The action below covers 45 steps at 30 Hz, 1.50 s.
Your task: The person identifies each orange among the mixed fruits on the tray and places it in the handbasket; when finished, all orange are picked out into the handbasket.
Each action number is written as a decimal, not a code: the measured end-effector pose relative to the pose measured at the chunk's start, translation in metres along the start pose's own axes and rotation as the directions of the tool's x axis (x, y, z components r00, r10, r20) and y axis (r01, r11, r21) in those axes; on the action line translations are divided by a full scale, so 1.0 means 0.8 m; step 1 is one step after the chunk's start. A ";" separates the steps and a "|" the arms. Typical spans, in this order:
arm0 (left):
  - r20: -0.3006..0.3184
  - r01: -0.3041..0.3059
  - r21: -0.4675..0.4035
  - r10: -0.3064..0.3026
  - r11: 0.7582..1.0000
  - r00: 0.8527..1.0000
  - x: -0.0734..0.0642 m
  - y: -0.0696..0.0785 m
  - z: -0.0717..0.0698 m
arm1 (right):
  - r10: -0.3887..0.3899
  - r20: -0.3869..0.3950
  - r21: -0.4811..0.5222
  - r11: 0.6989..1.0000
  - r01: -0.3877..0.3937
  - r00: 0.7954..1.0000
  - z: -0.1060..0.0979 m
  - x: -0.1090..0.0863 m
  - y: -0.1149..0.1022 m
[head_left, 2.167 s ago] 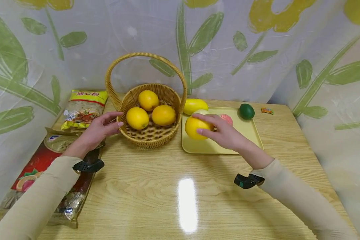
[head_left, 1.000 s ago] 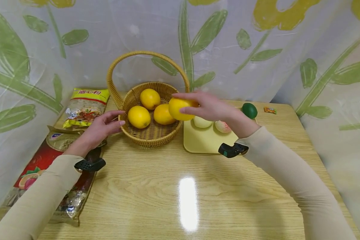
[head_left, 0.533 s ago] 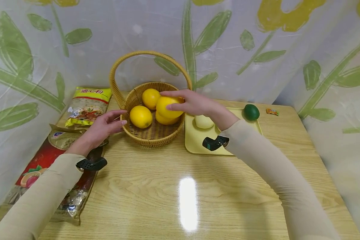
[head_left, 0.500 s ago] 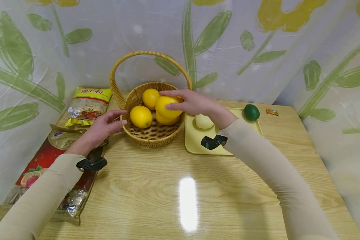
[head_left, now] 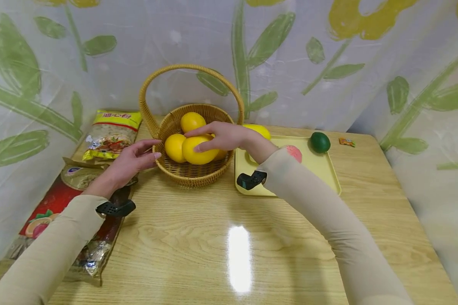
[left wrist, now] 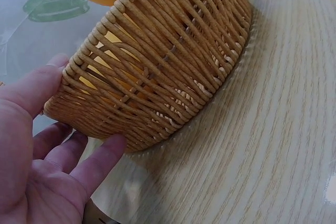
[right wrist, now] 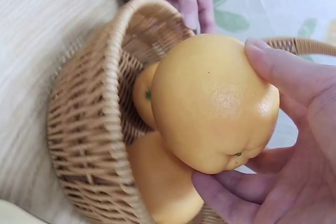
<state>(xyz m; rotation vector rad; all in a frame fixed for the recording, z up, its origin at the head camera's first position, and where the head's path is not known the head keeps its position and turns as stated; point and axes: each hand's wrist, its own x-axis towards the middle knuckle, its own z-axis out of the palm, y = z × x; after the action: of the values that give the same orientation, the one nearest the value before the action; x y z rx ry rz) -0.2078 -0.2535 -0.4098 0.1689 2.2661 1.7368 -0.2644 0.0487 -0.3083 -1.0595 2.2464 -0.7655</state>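
My right hand (head_left: pixel 223 137) grips a large yellow-orange fruit, an orange (right wrist: pixel 215 103), its thumb on one side and fingers on the other. The orange is over the wicker basket (head_left: pixel 191 181), low among the fruit inside. Under and beside it are other oranges, one at the back (head_left: pixel 192 122), one at the left (head_left: pixel 174 148), and one partly hidden to the right. At the basket's left side, my left hand (head_left: pixel 131 161) holds the rim: in the left wrist view the thumb reaches the rim while the fingers touch the outer wall.
Right of the basket, a yellow tray (head_left: pixel 320 173) bears a pink fruit (head_left: pixel 294 153), a dark green fruit (head_left: pixel 319 142) and a pale one mostly behind my arm. A yellow fruit (head_left: pixel 260 130) lies at its back. Food bags (head_left: pixel 112 135) stand left; a small packet (head_left: pixel 346 142) lies right.
My right hand has carried the orange leftward from over the tray into the basket, and in the last half second lower and further left. The left hand has stayed at the basket rim.
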 end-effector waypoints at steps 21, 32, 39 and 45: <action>-0.004 -0.003 -0.002 0.003 1.000 1.000 0.000 0.000 -0.001 | 0.124 0.040 -0.130 0.984 -0.118 0.991 0.023 0.013 0.014; 0.002 0.001 0.003 -0.001 1.000 1.000 -0.001 0.000 0.000 | 0.115 0.089 -0.177 0.979 -0.098 0.989 0.035 0.027 0.012; 0.007 -0.006 -0.001 0.006 1.000 1.000 -0.001 0.001 0.000 | 0.120 0.081 -0.149 0.983 -0.107 0.989 0.035 0.028 0.014; 0.023 -0.029 0.009 0.029 1.000 0.999 -0.003 0.002 -0.001 | 0.105 0.112 -0.072 0.993 -0.097 0.988 0.033 0.022 0.024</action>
<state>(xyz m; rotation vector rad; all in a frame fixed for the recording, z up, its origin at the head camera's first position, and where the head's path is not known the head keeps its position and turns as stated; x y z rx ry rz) -0.2061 -0.2545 -0.4079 0.2231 2.2666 1.7306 -0.2659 0.0373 -0.3436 -0.9862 2.2215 -0.5763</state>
